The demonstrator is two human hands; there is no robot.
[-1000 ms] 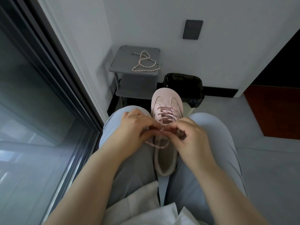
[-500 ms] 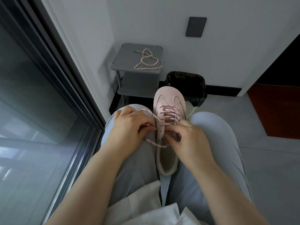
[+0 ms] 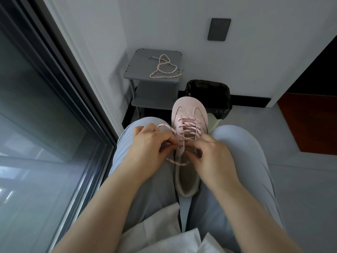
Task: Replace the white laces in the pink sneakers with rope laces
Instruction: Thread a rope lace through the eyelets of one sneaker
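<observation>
A second ago the two hands met over the tongue. Now the left hand [image 3: 151, 145] has drawn off to the left, pinching the rope lace [image 3: 189, 123], and a loop of it arcs past its far knuckles. The right hand [image 3: 212, 157] stays at the sneaker's right eyelet row, fingers curled, thumb and forefinger pinching the lace's near strand. The pink sneaker [image 3: 188, 111] lies wedged between the thighs, toe far, heel near. Far left, a second rope lace [image 3: 158, 67] lies on the grey shelf stand [image 3: 138, 59], just beside the black bin [image 3: 207, 90]. A glass door [image 3: 36, 125] hems the left edge, and bare floor [image 3: 300, 179] opens to the right.
</observation>
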